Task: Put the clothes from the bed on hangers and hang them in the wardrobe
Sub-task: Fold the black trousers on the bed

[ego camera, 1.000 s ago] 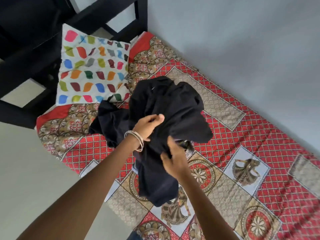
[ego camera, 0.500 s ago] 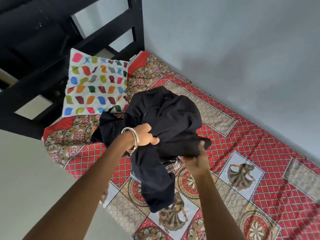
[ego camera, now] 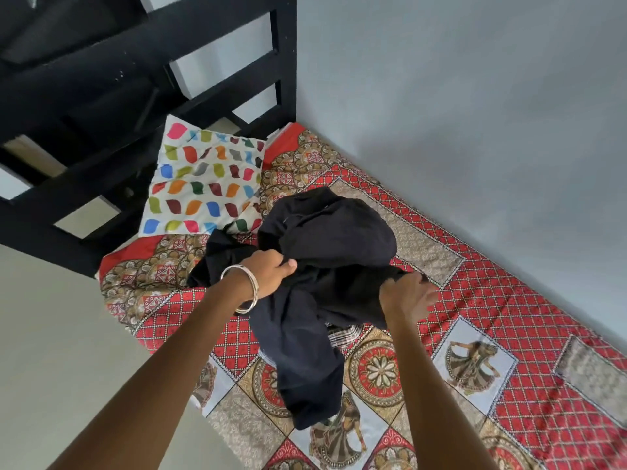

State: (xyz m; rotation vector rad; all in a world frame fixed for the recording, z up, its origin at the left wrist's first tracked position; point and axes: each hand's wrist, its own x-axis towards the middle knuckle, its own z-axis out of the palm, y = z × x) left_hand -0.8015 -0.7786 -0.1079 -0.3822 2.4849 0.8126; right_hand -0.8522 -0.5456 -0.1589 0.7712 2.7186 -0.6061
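Note:
A dark, crumpled garment (ego camera: pixel 325 252) is lifted above the bed (ego camera: pixel 509 334), with one long part hanging down toward the sheet. My left hand (ego camera: pixel 268 269), with bangles on its wrist, grips the cloth near its middle. At the garment's right edge, my right hand (ego camera: pixel 403 293) holds a fold of the cloth. A striped piece of clothing (ego camera: pixel 342 334) shows on the bed under the dark garment, mostly hidden. No hanger or wardrobe is in view.
A white pillow (ego camera: pixel 203 184) with coloured shapes lies at the head of the bed. Behind it rises a black slatted headboard (ego camera: pixel 220 72). A grey wall (ego camera: pixel 475 130) runs along the bed's far side. Pale floor (ego camera: pixel 51 351) lies at the left.
My right hand has shifted from the garment's middle to its right edge. The left hand has closed tighter on the cloth. The camera view has moved a little away from the bed.

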